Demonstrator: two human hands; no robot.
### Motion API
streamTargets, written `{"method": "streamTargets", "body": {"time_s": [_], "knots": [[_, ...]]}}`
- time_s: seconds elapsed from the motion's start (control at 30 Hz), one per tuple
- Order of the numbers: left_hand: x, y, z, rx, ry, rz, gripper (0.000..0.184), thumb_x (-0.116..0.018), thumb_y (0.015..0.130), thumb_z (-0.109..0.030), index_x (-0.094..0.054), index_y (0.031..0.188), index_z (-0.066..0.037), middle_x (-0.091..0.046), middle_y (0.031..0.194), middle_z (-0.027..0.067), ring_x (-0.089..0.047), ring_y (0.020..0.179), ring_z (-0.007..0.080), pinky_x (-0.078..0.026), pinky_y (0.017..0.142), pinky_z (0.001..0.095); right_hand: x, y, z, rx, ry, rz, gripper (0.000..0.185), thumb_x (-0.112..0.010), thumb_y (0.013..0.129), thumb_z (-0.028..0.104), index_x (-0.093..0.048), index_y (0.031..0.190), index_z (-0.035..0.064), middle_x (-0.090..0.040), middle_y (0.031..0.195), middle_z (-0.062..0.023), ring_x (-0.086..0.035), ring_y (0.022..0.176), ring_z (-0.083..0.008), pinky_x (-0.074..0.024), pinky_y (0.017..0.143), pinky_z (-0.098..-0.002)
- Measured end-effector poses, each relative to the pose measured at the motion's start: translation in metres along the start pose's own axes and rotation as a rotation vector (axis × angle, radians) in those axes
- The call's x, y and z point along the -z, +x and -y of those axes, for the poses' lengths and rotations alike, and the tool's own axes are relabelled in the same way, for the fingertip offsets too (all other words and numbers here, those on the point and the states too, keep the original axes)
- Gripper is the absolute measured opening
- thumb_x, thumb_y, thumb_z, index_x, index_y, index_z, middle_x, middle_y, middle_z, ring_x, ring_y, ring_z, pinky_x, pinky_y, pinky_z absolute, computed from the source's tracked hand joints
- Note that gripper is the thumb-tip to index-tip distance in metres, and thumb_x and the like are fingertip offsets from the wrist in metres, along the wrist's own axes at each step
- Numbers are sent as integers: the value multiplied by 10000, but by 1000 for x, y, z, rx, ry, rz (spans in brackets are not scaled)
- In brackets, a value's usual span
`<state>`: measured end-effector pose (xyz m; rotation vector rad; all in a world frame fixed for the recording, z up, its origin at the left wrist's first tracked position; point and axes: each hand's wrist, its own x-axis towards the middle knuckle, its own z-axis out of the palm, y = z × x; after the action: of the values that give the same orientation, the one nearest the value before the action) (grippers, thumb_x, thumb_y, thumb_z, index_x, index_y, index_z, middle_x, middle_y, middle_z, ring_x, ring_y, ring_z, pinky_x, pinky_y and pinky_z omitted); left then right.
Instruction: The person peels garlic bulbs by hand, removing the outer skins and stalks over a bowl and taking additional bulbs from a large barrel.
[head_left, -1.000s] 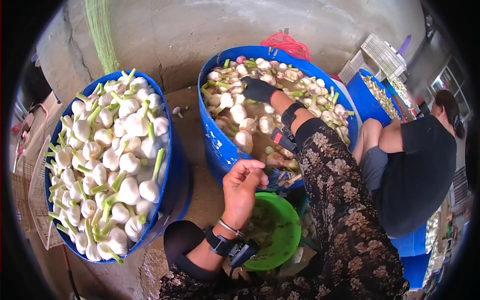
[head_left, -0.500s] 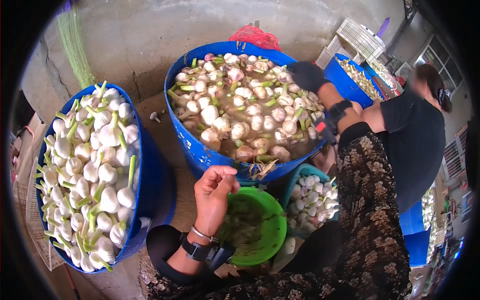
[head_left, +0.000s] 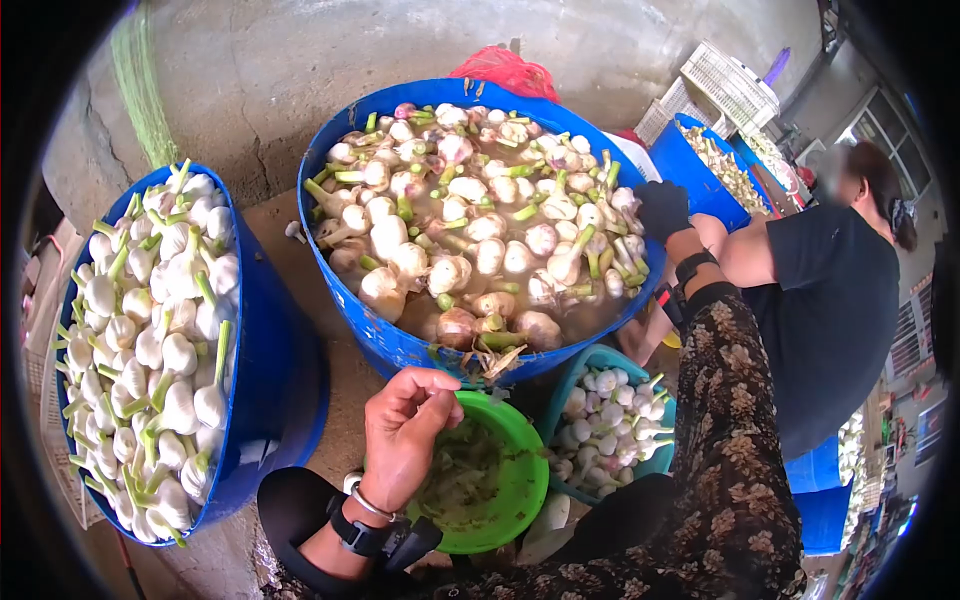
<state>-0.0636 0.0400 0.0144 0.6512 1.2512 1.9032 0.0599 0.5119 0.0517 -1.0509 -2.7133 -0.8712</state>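
My left hand [head_left: 405, 435] is bare and curled, thumb against the fingers, above the rim of a green basin [head_left: 530, 450] holding murky water and scraps. Whether anything is between its fingertips is too small to tell. In a dark glove, my right hand [head_left: 663, 210] is at the right rim of a large blue tub [head_left: 375, 335], beside floating garlic; its fingertips are hard to make out. Garlic bulbs [head_left: 487, 257] with green stems fill the tub's brownish water. White, cleaned garlic [head_left: 180, 355] is heaped in another blue tub [head_left: 270, 370] at the left.
A teal basket [head_left: 665, 455] of small bulbs stands right of the green basin. A seated person [head_left: 820, 300] in dark clothes is at the right. Behind are white crates [head_left: 730, 85], another blue tub [head_left: 690, 175] of garlic and red netting [head_left: 505, 72] by the wall.
My right hand has moved from over the garlic to the big tub's right rim. My left hand keeps its curled shape. The view has shifted, and the teal basket has come into sight.
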Motion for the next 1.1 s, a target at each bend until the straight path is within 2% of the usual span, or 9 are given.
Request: {"method": "streamTargets", "body": {"time_s": [0.13,0.2,0.33,0.4,0.57,0.67,0.8,0.83,1.1], "knots": [[-2,3,10,-42,-15,18,139,-529,907,2,-579,1035,-21,-580,742,-2,-536,665,69,-453,651,216,42,-14,1,-16,430,-216,218,-633,782,220,-659,969,112,-673,869,-99,-648,800,-299,-493,702,-406],[-6,2,8,-93,21,16,370,-559,850,59,-487,1197,-46,-544,979,21,-551,794,80,-463,669,215,72,-26,9,21,721,-290,246,-620,801,275,-656,981,110,-674,857,-134,-666,772,-288,-499,651,-399],[-21,-7,0,-362,581,18,771,-686,743,43,-314,1402,-109,-386,1284,133,-589,982,205,-514,756,284,140,-98,73,233,1369,-113,232,-683,808,184,-631,968,24,-642,748,-90,-625,666,-159,-488,627,-309],[-26,-14,4,-371,586,77,860,-732,721,9,-258,1430,-107,-370,1323,184,-586,1022,271,-520,793,344,179,-144,116,194,1498,176,244,-682,808,191,-621,955,6,-628,721,-73,-602,675,-136,-484,646,-304],[-27,-31,25,-302,319,208,741,-724,768,-17,-307,1380,-48,-528,1145,105,-576,977,185,-521,787,335,186,-211,174,295,1699,68,227,-617,878,189,-630,1031,22,-626,826,-64,-554,760,-91,-470,712,-278],[-24,-43,16,-7,-4,226,684,-722,793,-36,-332,1355,-38,-562,1055,49,-572,918,140,-522,782,327,177,-238,167,21,2167,120,290,-565,924,192,-606,1169,42,-619,887,-56,-538,794,-88,-459,745,-260],[-25,-48,14,49,-85,339,699,-744,798,-162,-327,1350,-57,-573,1010,66,-616,880,193,-541,763,327,201,-277,166,37,1925,452,397,-532,951,180,-490,1326,55,-576,814,-7,-511,660,-67,-443,572,-216],[-26,-48,15,38,-70,375,710,-737,800,-169,-315,1359,-53,-574,988,75,-615,849,194,-535,745,330,194,-282,174,109,1997,363,399,-529,951,149,-474,1334,50,-546,751,-2,-478,598,-62,-403,496,-218],[-26,-40,24,6,79,412,643,-700,820,-169,-343,1341,-50,-573,977,87,-593,780,178,-521,716,332,176,-282,181,29,2016,402,298,-541,941,124,-551,1213,3,-534,725,27,-461,597,-42,-393,507,-217]]}}
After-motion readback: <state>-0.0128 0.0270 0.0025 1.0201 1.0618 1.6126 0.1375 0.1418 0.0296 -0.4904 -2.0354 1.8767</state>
